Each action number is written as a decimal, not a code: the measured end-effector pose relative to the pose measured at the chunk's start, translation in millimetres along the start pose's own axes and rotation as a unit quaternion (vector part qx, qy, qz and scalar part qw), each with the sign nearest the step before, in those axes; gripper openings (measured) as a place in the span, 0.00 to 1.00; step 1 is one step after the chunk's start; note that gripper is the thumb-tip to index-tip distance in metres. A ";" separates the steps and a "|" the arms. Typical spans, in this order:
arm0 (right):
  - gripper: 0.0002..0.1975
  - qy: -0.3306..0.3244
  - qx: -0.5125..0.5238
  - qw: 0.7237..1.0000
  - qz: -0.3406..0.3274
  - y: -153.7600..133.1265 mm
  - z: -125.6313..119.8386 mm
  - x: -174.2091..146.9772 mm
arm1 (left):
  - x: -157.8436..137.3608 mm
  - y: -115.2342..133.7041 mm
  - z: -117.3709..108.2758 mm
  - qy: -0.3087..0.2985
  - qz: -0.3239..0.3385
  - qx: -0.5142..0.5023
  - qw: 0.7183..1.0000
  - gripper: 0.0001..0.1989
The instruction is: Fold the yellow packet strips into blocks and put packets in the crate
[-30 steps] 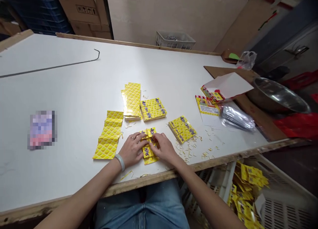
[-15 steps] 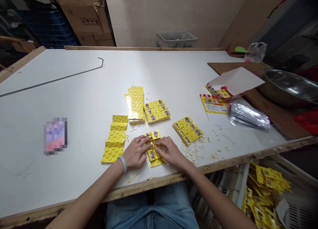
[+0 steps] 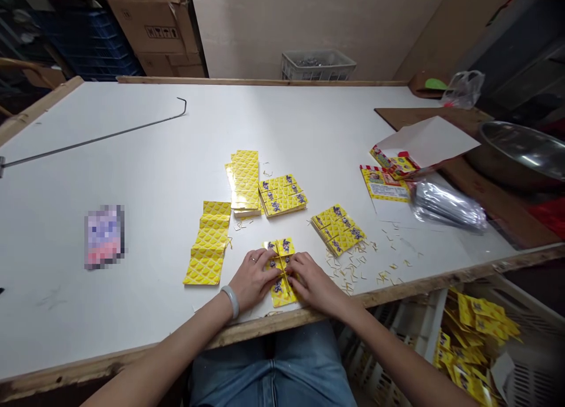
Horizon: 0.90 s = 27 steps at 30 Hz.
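Note:
Near the table's front edge lies a yellow printed card [image 3: 286, 247] with purple figures and slit lines, partly hidden by my fingers. My left hand [image 3: 252, 280], with a ring and a pale bangle, has its bent fingers on the card's left side. From the right, my right hand [image 3: 314, 281] presses its curled fingertips on the card's other side, close to the left fingertips. To the left lies a creased yellow patterned strip [image 3: 207, 242]. Behind it are a stack of yellow strips [image 3: 245, 180] and a stack of printed cards [image 3: 283, 195]. Another card stack [image 3: 338, 230] sits right of my hands.
Thin yellow offcuts [image 3: 351, 268] litter the table's right front. Farther right are an opened printed box [image 3: 397, 165], clear plastic sleeves [image 3: 448, 207] and a metal bowl [image 3: 525, 154]. A long hooked rod [image 3: 97, 139] lies at the left. A crate [image 3: 435, 318] with yellow pieces stands below the table.
The card and both hands have shifted slightly toward the table's front edge. The card's top flaps look flatter now, with the fingers closer together along its middle.

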State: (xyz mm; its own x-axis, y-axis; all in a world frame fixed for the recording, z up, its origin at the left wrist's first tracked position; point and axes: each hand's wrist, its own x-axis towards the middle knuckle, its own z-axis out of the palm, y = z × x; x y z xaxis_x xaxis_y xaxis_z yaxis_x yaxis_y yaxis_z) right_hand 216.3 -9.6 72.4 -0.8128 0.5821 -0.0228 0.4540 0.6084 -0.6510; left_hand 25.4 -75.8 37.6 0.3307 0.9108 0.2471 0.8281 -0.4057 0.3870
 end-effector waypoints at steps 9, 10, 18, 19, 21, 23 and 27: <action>0.12 0.034 0.096 0.992 0.079 15.9 -4.1 -5.6 | 4.1 -0.5 -3.4 0.004 -0.037 -0.058 0.998 0.09; 0.13 0.029 0.093 0.991 0.087 16.2 -5.2 -4.0 | 4.7 -0.8 -3.4 0.002 -0.038 -0.060 0.997 0.09; 0.11 0.011 -0.007 0.998 0.063 3.8 3.4 -11.6 | -1.3 1.5 0.6 -0.008 0.066 0.054 0.996 0.13; 0.10 0.017 -0.044 0.998 0.047 1.6 7.5 -16.1 | -2.6 1.9 0.7 -0.012 0.076 0.064 0.995 0.13; 0.08 0.022 -0.130 0.991 0.001 -0.7 15.3 -24.2 | -5.1 1.7 1.5 -0.014 0.082 0.076 0.994 0.12; 0.08 0.006 -0.198 0.978 -0.059 0.2 18.7 -28.1 | -7.3 1.1 2.9 -0.015 0.080 0.084 0.993 0.12; 0.09 -0.039 -0.136 0.985 -0.103 7.8 8.3 -19.8 | -9.0 2.3 6.2 -0.017 0.060 0.085 0.994 0.11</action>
State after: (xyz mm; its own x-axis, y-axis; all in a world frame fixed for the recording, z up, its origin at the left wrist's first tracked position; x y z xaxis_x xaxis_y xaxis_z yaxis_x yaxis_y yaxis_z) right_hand 232.9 -20.9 61.5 -0.9185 0.3949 0.0230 0.3494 0.8371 -0.4208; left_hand 27.1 -84.5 30.7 0.4455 0.8595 0.2505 0.8452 -0.4960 0.1990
